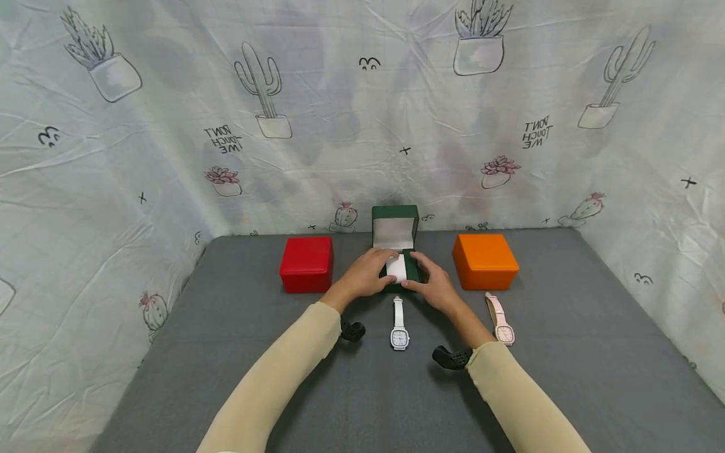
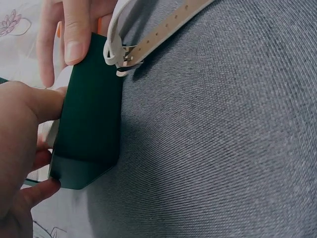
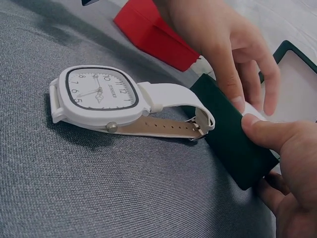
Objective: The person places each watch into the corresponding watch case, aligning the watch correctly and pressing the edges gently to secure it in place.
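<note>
An open green watch box (image 1: pixel 394 212) stands upright at the back middle of the table, its lid raised. Inside lies a white watch cushion (image 1: pixel 396 269). My left hand (image 1: pixel 369 270) pinches the cushion between thumb and fingers; one fingertip touches the box's corner. From the other side my right hand (image 1: pixel 435 287) grips the box, thumb over the front rim and fingers outside, as the right wrist view shows. Just before the box lies a white watch (image 3: pixel 101 94), its square dial nearest me and its buckled strap end close to the front wall.
A red box (image 1: pixel 306 264) sits closed left of the green one. To the right is a closed orange box (image 1: pixel 485 261), with a pink watch (image 1: pixel 501 322) in front, close to my right forearm. A printed cloth (image 1: pixel 362 113) hangs behind the grey table (image 1: pixel 362 402).
</note>
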Motion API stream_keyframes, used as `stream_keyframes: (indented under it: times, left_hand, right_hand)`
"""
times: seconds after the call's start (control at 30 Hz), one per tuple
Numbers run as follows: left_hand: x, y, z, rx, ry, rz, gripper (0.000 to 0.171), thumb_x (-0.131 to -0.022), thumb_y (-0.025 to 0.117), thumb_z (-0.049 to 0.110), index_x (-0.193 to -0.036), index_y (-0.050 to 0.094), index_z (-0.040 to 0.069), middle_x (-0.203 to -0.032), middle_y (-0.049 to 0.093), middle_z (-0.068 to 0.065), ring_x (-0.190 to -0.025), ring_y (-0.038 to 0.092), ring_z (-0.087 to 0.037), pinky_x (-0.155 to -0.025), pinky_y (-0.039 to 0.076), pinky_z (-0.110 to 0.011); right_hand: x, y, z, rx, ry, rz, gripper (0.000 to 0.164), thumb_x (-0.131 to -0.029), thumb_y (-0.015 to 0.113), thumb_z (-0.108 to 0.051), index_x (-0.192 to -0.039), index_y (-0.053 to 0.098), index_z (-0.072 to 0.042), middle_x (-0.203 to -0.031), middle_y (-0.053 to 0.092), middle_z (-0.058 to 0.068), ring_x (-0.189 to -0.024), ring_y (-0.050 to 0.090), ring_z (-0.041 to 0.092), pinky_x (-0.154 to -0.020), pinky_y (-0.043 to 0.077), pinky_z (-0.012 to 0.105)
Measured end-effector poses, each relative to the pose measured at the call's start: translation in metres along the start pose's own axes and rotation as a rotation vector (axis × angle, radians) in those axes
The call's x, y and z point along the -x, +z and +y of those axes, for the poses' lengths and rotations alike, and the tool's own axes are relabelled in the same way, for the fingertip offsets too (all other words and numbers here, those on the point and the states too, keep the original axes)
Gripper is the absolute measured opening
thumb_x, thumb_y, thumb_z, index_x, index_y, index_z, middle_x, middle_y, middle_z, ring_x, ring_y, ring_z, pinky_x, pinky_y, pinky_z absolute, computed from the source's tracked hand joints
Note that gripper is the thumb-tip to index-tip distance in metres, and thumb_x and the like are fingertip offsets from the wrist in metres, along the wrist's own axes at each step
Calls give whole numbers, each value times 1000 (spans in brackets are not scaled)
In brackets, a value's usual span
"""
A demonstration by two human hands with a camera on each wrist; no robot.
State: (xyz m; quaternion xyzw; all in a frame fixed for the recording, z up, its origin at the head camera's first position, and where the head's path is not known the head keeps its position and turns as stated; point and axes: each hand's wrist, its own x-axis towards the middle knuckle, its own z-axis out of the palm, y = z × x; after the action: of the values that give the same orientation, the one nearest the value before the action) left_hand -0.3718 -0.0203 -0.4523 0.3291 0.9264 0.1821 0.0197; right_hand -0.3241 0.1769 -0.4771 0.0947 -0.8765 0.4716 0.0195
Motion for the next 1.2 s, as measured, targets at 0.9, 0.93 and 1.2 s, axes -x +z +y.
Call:
stream_keyframes:
  times: [0.9,0.93,1.2]
  left_hand:
    - [4,-1,11,255,129,223,45,-88,70,10,-128,51,13,-141,33,-11,-124,47,-26,-92,55,-34]
    - [5,-2,11,284,118,227,45,-87,71,9,-127,52,12,-141,33,-11,-123,48,-26,-89,56,-33]
    - [11,-7,11,432,82,244,37,-84,74,7,-118,59,10,-140,37,-11,-123,49,-27,-85,58,-32]
  right_hand:
    - [5,3,-1,-18,36,4,73,-87,72,-19,-149,34,-10,-147,42,26,-131,47,42,-105,43,55]
    - [5,4,-1,-13,33,5,73,-87,72,-20,-149,35,-10,-146,43,26,-130,48,42,-104,43,55]
    - [8,4,-3,-39,16,45,71,-86,73,-16,-147,37,-9,-144,46,26,-130,49,40,-104,44,53]
